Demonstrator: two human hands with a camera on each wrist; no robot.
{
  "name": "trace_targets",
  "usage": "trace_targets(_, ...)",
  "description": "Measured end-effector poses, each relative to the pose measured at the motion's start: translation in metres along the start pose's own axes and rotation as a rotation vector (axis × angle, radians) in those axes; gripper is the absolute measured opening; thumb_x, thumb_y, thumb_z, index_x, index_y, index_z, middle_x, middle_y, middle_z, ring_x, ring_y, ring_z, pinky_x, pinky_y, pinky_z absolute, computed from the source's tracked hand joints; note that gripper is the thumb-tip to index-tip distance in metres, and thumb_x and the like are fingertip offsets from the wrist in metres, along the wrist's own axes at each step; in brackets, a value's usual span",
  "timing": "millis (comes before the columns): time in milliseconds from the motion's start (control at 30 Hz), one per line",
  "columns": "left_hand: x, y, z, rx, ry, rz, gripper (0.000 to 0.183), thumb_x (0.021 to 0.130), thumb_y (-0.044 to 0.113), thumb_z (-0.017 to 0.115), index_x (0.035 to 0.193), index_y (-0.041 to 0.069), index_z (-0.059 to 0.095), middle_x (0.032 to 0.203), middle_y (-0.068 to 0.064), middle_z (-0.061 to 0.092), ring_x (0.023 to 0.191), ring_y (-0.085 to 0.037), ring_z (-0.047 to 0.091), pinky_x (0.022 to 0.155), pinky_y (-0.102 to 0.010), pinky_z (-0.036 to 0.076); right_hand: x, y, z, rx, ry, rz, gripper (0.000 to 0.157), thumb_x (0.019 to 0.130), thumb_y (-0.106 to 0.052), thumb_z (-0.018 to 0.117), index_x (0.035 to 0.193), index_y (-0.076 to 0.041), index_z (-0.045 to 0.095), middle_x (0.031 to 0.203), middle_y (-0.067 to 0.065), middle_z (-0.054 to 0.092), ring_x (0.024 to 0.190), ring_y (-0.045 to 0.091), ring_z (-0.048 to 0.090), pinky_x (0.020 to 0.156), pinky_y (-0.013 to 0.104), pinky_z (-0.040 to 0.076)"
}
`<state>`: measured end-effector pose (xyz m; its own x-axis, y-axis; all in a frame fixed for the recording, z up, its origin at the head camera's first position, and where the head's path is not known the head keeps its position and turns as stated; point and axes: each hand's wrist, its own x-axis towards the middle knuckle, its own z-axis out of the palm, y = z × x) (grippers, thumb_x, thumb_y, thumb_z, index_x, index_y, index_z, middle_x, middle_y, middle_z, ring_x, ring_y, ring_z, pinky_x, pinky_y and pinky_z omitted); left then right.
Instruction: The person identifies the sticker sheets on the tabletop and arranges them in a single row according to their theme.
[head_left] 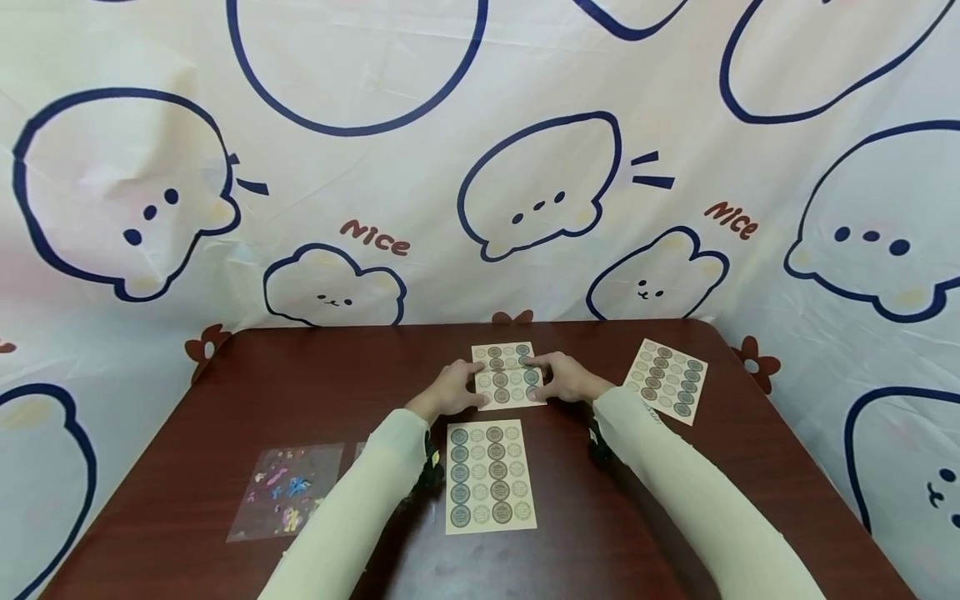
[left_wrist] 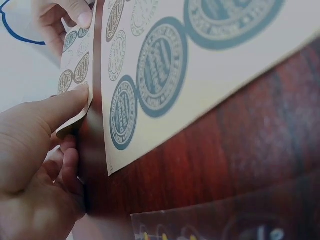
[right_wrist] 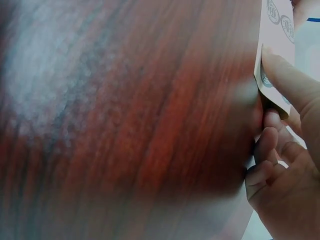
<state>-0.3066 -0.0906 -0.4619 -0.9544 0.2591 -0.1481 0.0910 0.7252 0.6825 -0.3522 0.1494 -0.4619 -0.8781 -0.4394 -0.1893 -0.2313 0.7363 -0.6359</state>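
Observation:
At the far middle of the table, both hands hold a cream sheet of round stickers (head_left: 508, 377) by its sides. My left hand (head_left: 450, 388) pinches the left edge, thumb on top and fingers beneath, as the left wrist view shows at the sheet's curled corner (left_wrist: 75, 107). On the opposite edge, my right hand (head_left: 567, 379) pinches likewise; in the right wrist view its thumb lies on the printed face and curled fingers (right_wrist: 270, 140) are below. A second sticker sheet (head_left: 489, 477) lies flat just nearer than the held one.
A third sticker sheet (head_left: 666, 379) lies tilted at the right, beside the right forearm. On the left is a clear plastic sheet (head_left: 285, 492) with small colourful pony stickers, partly behind the left sleeve. The dark wooden table (head_left: 600, 533) meets a patterned cloth (head_left: 435, 275) at the back.

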Motion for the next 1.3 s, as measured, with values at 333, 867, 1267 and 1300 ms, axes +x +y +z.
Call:
trace_targets(333, 0.0, -0.001, 0.004, -0.013, 0.012, -0.005, 0.073, 0.09, 0.013, 0.077, 0.153, 0.005, 0.042, 0.133, -0.015, 0.056, 0.109, -0.022, 0.057, 0.103, -0.041, 0.048, 0.001, 0.002, 0.002, 0.018, -0.014, -0.005, 0.075, 0.085, -0.014, 0.082, 0.151, -0.007, 0.047, 0.119, 0.011, 0.065, 0.1, 0.018, 0.059, 0.1, 0.037, 0.046)
trace_targets(867, -0.005, -0.005, 0.008, -0.038, 0.05, 0.011, 0.075, 0.088, 0.014, 0.079, 0.153, 0.005, 0.043, 0.13, -0.016, 0.056, 0.107, -0.024, 0.055, 0.097, -0.041, 0.048, -0.002, 0.003, 0.005, 0.027, 0.018, -0.063, 0.076, 0.084, -0.015, 0.083, 0.15, -0.003, 0.047, 0.102, 0.009, 0.066, 0.087, 0.015, 0.058, 0.088, 0.03, 0.047)
trace_targets(1267, -0.01, 0.0, 0.005, -0.029, 0.085, 0.014, 0.075, 0.089, 0.016, 0.078, 0.155, 0.01, 0.042, 0.14, -0.017, 0.049, 0.121, -0.029, 0.048, 0.104, -0.046, 0.045, -0.006, -0.002, 0.004, 0.005, 0.07, -0.068, 0.078, 0.084, -0.019, 0.083, 0.151, -0.007, 0.047, 0.105, 0.008, 0.065, 0.089, 0.017, 0.056, 0.087, 0.031, 0.045)
trace_targets(1300, -0.01, 0.001, 0.004, -0.028, 0.088, 0.009, 0.075, 0.089, 0.016, 0.077, 0.155, 0.011, 0.042, 0.14, -0.016, 0.049, 0.123, -0.03, 0.047, 0.105, -0.046, 0.045, -0.006, -0.002, 0.004, 0.002, 0.071, -0.068, 0.078, 0.084, -0.02, 0.084, 0.151, -0.008, 0.047, 0.107, 0.008, 0.065, 0.091, 0.017, 0.056, 0.088, 0.033, 0.046)
